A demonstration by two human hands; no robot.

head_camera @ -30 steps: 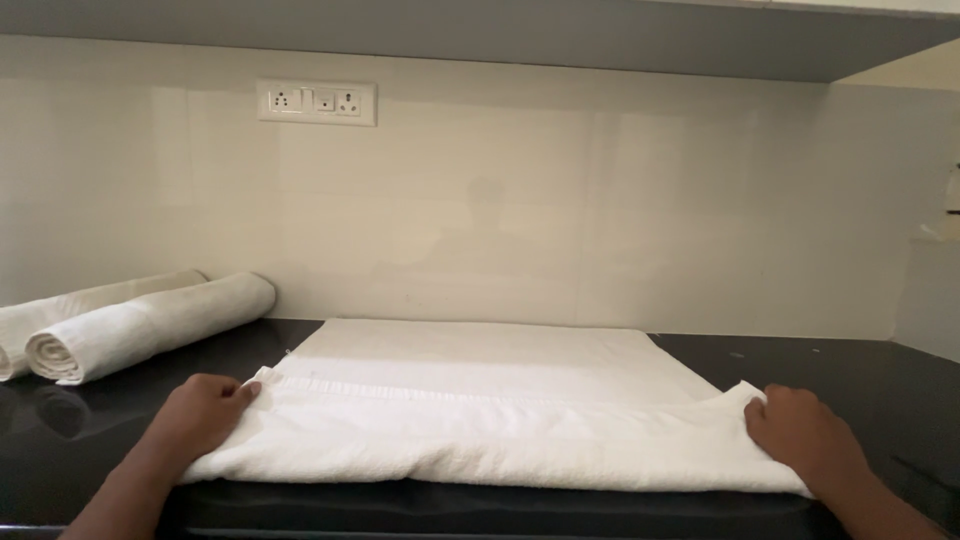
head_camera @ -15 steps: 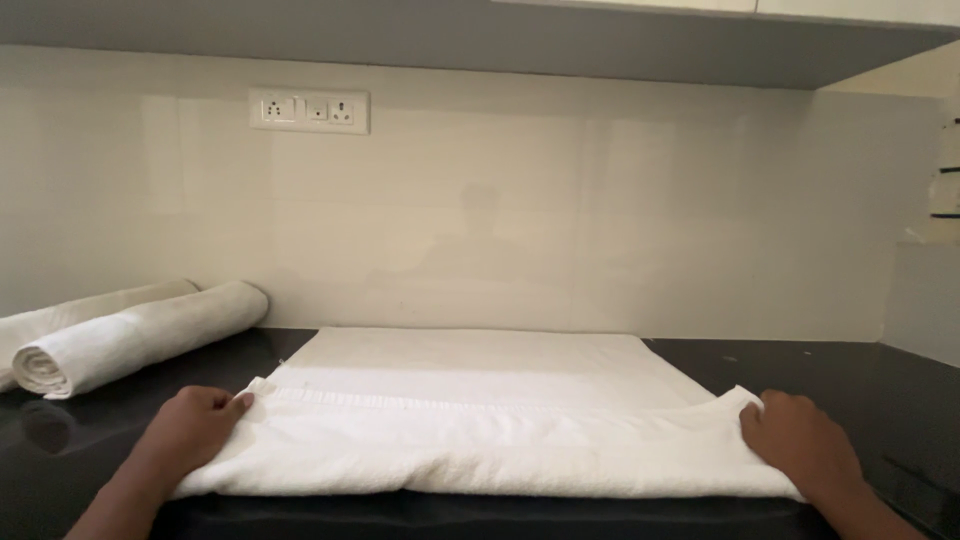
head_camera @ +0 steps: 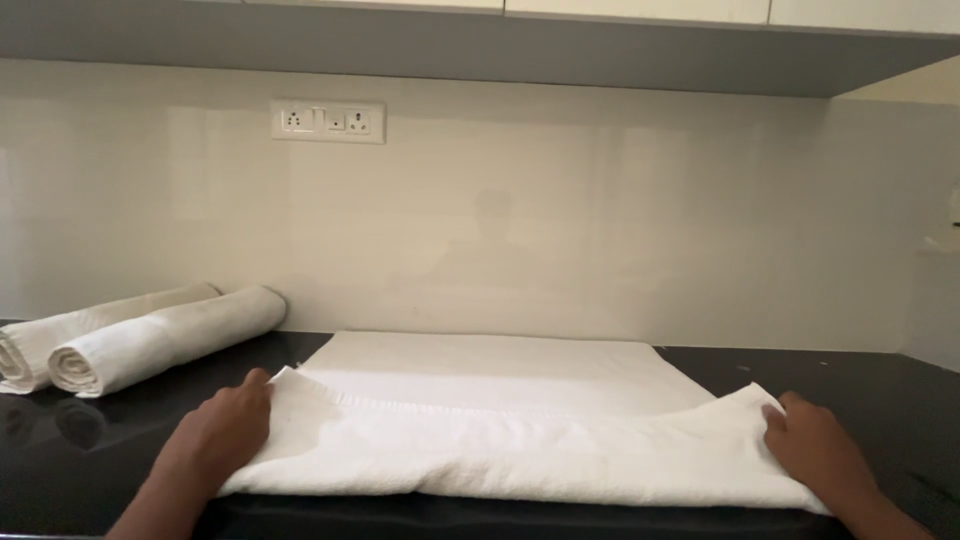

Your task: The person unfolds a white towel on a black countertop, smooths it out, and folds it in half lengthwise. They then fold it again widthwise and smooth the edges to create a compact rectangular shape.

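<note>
A white towel (head_camera: 500, 430) lies spread on the dark tabletop (head_camera: 100, 460), its near edge folded over into a thick band. The left hand (head_camera: 225, 430) grips the left end of that band, fingers closed on the cloth; the right hand (head_camera: 815, 450) pinches the right end the same way (thumb tucked under, as far as shows). Left of the towel, well apart, two rolled towels (head_camera: 130, 340) lie side by side against the pale wall (head_camera: 600, 230). Above the towel, a socket plate (head_camera: 328, 121) sits on the wall.
</note>
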